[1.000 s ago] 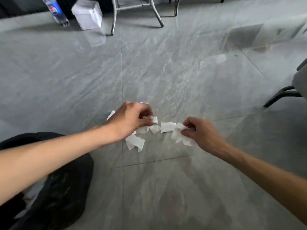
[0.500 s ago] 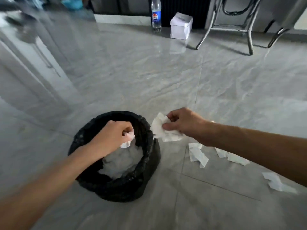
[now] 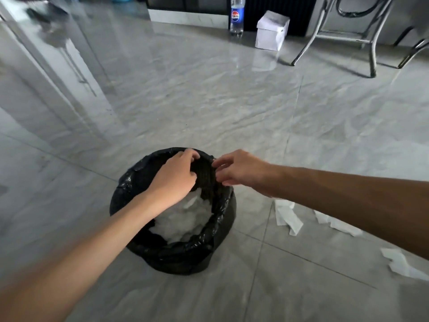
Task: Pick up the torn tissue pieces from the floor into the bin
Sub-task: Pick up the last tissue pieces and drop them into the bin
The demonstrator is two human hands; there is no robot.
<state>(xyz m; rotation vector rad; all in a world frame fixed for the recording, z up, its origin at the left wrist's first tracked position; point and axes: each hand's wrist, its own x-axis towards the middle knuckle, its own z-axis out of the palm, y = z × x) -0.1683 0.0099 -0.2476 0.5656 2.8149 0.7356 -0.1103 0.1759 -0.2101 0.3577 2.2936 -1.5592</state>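
My right hand (image 3: 242,169) first: fingers (image 3: 218,162) are spread out loose, nothing in them, hovering over the far right edge of the bin (image 3: 176,254). My left hand (image 3: 173,176) is right above the bin's opening with its fingers (image 3: 191,178) curled downward. The back of the hand faces me, so honestly I can't tell if any tissue is tucked under there. The bin is lined with a black bag and has a heap of white tissue (image 3: 181,224) inside. More torn tissue pieces (image 3: 287,217) lie on the grey tiled floor (image 3: 209,101) right of the bin, under and past my right forearm. Way at the back there's a bottle (image 3: 236,16), a white box (image 3: 271,31) beside it, and metal chair legs (image 3: 371,43).
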